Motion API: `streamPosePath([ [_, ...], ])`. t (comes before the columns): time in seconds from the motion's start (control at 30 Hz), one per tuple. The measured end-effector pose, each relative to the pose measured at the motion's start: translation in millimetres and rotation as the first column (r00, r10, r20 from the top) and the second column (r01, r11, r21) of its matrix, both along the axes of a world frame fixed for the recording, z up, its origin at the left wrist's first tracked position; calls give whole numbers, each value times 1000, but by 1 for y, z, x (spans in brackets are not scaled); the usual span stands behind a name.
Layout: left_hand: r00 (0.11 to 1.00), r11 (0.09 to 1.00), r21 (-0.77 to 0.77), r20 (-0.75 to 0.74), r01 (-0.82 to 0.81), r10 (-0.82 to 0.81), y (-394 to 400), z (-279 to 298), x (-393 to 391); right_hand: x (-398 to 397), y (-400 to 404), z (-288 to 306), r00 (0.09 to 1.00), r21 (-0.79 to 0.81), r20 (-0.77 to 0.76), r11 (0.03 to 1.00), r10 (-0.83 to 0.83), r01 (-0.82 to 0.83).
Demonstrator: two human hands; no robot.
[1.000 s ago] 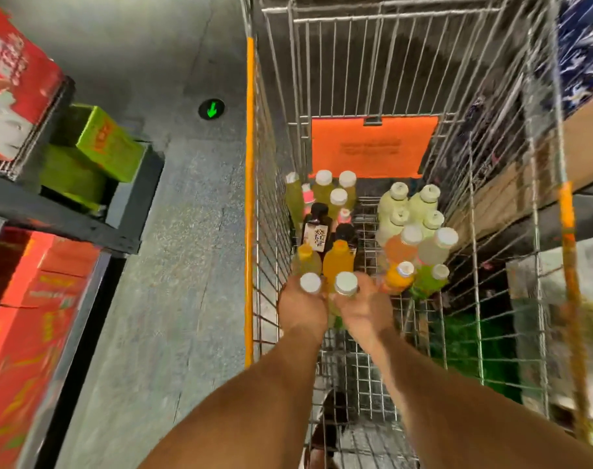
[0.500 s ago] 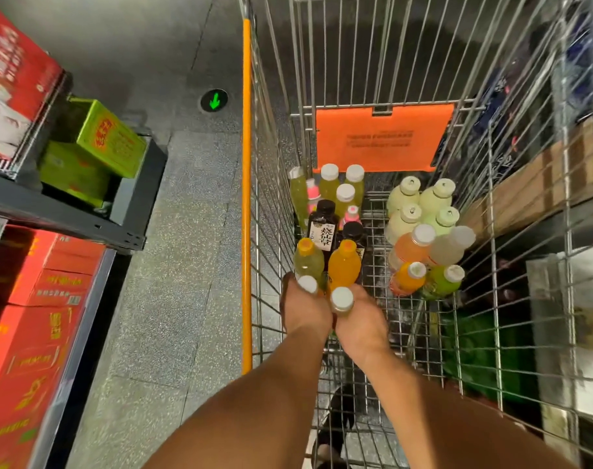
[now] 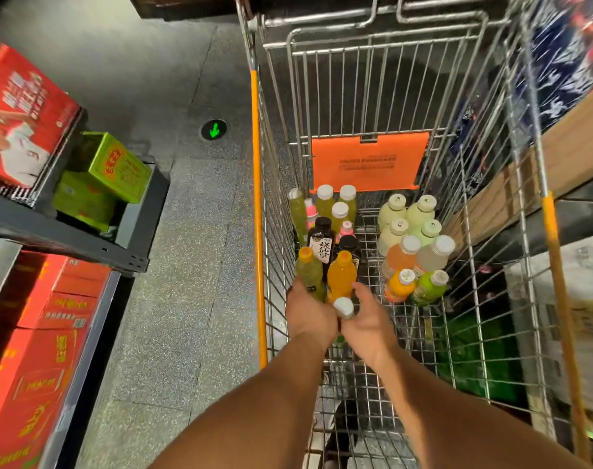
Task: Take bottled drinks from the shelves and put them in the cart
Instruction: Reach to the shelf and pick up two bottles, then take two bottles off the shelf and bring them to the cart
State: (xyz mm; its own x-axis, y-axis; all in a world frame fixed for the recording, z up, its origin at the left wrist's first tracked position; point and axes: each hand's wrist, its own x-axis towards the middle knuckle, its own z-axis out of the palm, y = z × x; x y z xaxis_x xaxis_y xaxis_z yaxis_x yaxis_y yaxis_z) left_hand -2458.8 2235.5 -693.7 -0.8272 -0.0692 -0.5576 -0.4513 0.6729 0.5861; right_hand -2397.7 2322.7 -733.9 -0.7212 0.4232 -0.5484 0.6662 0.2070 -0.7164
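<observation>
low in cart, right grip grasping white-capped bottle; left grip state unclear.

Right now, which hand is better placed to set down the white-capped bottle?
Right. The right hand lies against the white-capped bottle, above bare cart floor. The left hand is further left, by the yellow-capped green bottle; what it holds is hidden.

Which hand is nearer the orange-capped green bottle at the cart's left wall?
Left. The left hand sits right at the base of the orange-capped green bottle, seemingly touching it. The right hand is farther right, beside a white-capped bottle between the hands.
</observation>
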Motion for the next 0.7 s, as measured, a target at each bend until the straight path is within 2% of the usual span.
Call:
streamPosePath([
  [0.07,999,998,-16,-14,53,-53,0,10,1,1,2,8,1000,-14,10,1000,-3,3],
  [0.17,995,995,-24,-32,95,-95,-2,23,2,5,2,21,998,92,30,994,52,-54],
  [0.3,976,977,-73,-62,202,-206,-9,42,4,15,1,44,998,120,25,991,54,-57],
  [0.4,936,943,-62,-116,328,-333,-10,66,-4,16,9,79,999,163,49,987,-2,-5],
  [0.47,876,890,-99,-158,445,-455,-8,87,-11,16,15,109,998,243,34,969,-60,50],
  [0.57,718,752,-250,-226,610,-658,-5,127,-25,21,18,161,992,314,-42,940,-123,130],
  [0.63,612,668,-323,-269,670,-744,-5,159,-32,29,16,198,981,395,-66,898,-181,192],
  [0.7,539,623,-335,-317,707,-781,-10,194,-37,40,6,238,954,455,-122,839,-273,298],
])
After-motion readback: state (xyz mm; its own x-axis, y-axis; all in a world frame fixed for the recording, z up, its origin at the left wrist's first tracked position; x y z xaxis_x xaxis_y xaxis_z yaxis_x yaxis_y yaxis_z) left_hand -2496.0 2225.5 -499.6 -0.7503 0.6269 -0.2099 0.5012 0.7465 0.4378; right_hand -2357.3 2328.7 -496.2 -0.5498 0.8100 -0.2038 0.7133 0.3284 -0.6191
